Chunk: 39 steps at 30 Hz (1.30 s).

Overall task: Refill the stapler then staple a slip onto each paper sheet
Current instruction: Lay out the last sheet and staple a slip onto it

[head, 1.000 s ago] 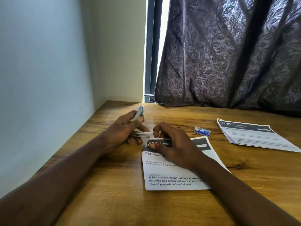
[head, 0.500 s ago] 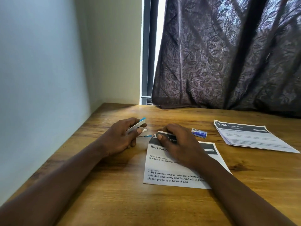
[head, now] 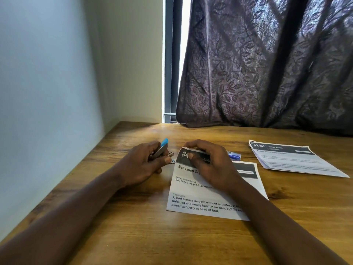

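My left hand [head: 141, 165] grips a small stapler [head: 162, 149] with a blue tip, its jaws apart and pointing right. A printed paper sheet [head: 202, 196] headed "Bed Linen" lies on the wooden table [head: 133, 236] in front of me. My right hand [head: 210, 163] pinches the sheet's top left corner and lifts it slightly, just to the right of the stapler's mouth. Whether a slip lies under my fingers is hidden.
A small blue staple box [head: 234, 156] lies just behind my right hand. A stack of printed sheets [head: 292, 157] sits at the right. The wall [head: 47, 111] runs along the table's left edge, and a dark curtain [head: 267, 64] hangs behind.
The stapler in my left hand has tilted and come closer to the sheet's corner. My right hand has lifted that corner off the table.
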Each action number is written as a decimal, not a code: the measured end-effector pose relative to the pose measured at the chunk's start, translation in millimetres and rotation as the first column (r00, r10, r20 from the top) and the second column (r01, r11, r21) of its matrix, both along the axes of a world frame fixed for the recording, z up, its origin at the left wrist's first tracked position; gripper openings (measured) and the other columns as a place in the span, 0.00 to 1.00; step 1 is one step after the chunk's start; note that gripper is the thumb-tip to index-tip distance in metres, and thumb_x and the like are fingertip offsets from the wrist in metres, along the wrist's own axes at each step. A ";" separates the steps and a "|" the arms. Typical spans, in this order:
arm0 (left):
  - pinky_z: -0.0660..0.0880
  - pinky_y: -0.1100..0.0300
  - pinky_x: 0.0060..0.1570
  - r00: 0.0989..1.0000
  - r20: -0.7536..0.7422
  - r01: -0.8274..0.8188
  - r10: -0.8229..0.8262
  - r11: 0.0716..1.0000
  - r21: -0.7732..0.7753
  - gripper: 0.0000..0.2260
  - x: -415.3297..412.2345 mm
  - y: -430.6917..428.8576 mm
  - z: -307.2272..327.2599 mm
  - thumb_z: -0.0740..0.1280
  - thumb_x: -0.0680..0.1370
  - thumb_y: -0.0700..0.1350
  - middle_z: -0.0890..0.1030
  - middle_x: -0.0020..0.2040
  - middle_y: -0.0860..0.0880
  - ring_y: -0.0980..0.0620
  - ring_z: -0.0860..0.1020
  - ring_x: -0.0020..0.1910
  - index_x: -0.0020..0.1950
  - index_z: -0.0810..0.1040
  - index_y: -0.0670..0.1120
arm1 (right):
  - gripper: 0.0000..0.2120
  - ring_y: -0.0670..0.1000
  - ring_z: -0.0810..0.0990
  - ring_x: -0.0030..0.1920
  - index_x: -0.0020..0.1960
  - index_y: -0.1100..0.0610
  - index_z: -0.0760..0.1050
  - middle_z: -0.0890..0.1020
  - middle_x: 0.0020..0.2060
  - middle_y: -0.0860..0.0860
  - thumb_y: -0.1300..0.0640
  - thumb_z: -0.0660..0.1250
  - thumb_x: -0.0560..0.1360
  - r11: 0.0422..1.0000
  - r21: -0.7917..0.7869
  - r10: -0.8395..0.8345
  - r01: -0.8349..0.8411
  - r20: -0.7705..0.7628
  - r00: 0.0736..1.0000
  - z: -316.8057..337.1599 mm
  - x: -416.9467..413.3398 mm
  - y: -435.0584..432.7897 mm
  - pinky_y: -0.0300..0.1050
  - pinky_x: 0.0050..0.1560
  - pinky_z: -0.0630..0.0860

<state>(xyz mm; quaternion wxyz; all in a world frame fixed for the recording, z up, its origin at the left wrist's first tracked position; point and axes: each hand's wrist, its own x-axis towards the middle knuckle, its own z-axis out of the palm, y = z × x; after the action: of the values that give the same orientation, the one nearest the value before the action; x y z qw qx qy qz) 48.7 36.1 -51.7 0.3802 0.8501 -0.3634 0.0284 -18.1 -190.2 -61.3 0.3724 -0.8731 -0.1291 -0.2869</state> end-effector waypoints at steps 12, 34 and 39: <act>0.82 0.51 0.55 0.967 -0.162 0.189 -0.196 0.980 -0.061 0.13 -4.4 -0.6 3.0 0.75 0.73 0.55 0.86 0.55 0.53 0.51 0.83 0.57 0.53 0.80 0.50 | 0.12 0.48 0.79 0.58 0.61 0.48 0.81 0.85 0.57 0.46 0.47 0.67 0.80 0.976 -0.183 -0.111 0.115 0.030 0.993 0.0 -0.6 7.8 0.55 0.65 0.71; 0.77 0.45 0.65 0.825 -0.500 0.222 -0.264 0.965 -0.143 0.20 1.5 5.6 11.2 0.76 0.73 0.42 0.85 0.60 0.42 0.42 0.82 0.62 0.64 0.80 0.41 | 0.14 0.48 0.77 0.51 0.59 0.50 0.80 0.84 0.49 0.47 0.51 0.58 0.81 0.920 -0.381 -0.030 0.088 0.155 0.988 2.5 -4.4 15.8 0.50 0.53 0.67; 0.76 0.39 0.65 0.849 -0.462 0.217 -0.255 0.967 -0.136 0.22 3.2 6.5 8.5 0.79 0.71 0.45 0.85 0.59 0.42 0.40 0.82 0.61 0.62 0.81 0.42 | 0.16 0.48 0.76 0.50 0.58 0.50 0.80 0.84 0.48 0.46 0.50 0.56 0.80 0.908 -0.412 -0.012 0.079 0.163 0.986 2.6 -5.3 17.6 0.49 0.52 0.65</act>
<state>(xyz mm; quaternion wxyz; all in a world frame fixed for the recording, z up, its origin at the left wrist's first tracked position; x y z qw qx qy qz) 51.8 42.7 -43.2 0.4913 0.7641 -0.3592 -0.2139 -23.3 -172.6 -58.7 0.1594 -0.9098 -0.1959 -0.3293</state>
